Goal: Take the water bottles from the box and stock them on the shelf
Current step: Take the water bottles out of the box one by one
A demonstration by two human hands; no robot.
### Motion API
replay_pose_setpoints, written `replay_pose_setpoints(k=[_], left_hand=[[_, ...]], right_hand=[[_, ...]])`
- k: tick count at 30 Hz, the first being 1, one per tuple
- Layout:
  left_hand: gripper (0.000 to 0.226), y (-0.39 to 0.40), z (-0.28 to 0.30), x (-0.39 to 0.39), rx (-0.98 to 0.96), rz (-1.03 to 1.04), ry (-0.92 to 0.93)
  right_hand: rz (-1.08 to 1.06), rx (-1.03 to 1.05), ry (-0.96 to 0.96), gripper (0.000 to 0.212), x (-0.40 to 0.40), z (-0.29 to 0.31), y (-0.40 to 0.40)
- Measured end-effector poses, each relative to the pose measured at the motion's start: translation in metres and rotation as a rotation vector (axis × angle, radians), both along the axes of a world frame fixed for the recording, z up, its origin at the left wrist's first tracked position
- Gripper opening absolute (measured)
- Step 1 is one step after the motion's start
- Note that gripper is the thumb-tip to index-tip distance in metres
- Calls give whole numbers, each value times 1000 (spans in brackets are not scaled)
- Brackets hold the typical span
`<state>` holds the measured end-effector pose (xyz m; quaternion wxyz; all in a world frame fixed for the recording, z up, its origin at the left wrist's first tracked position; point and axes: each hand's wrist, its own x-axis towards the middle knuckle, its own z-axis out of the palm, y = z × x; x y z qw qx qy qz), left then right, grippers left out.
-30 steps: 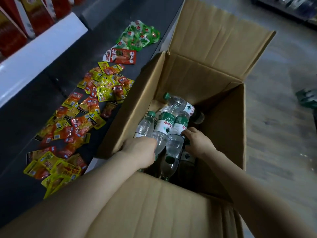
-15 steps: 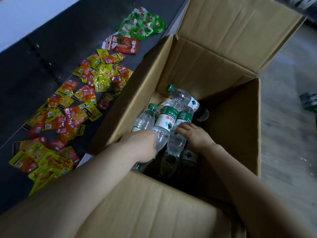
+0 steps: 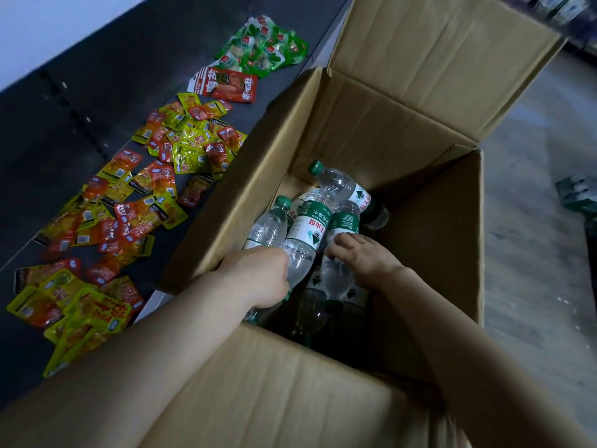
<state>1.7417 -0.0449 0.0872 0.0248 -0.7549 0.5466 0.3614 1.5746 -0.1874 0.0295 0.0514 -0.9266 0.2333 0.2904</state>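
An open cardboard box (image 3: 429, 240) holds several clear water bottles with green caps and green-white labels. My left hand (image 3: 258, 276) grips the lower end of one bottle (image 3: 305, 234) lying slanted in the middle. My right hand (image 3: 361, 258) is curled round the bottle (image 3: 340, 221) just to its right. Another bottle (image 3: 268, 226) lies at the left, and one (image 3: 342, 184) rests across the far side. More bottles lie dark beneath them.
A dark shelf (image 3: 97, 92) at the left carries scattered yellow-red snack packets (image 3: 155, 189), a red pouch (image 3: 226, 85) and green packets (image 3: 261, 46). The box flaps (image 3: 429, 59) stand open. Grey floor (image 3: 533, 253) lies to the right.
Both hands have stayed on the same bottles inside the box. The view has tilted slightly downward and closer; the bottles have hardly shifted.
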Motion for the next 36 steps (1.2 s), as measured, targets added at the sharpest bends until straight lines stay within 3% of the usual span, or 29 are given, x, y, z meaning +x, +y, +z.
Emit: replay_pose_setpoints(k=[10,14,19,23,31,36], left_hand=[[19,0,-2,0,-12,29,24],[19,1,-2,0,1,40,37],[20,1,0,-1,1,34,26],[19,4,1,-2,2,23,26],[11,4,13,0,-64,108,128],[13,12,35,-1,-94,140,165]], right_hand=[[128,-51,146,62,-3,-3,-4],[282,-57,213,56,-1,-10,-11],[409,-28,53,55,8,-13,-7],[358,-6,140,52,8,-8,2],[229,97,166,82,8,26,8],[-18,164,-29,68,-4,60,16]])
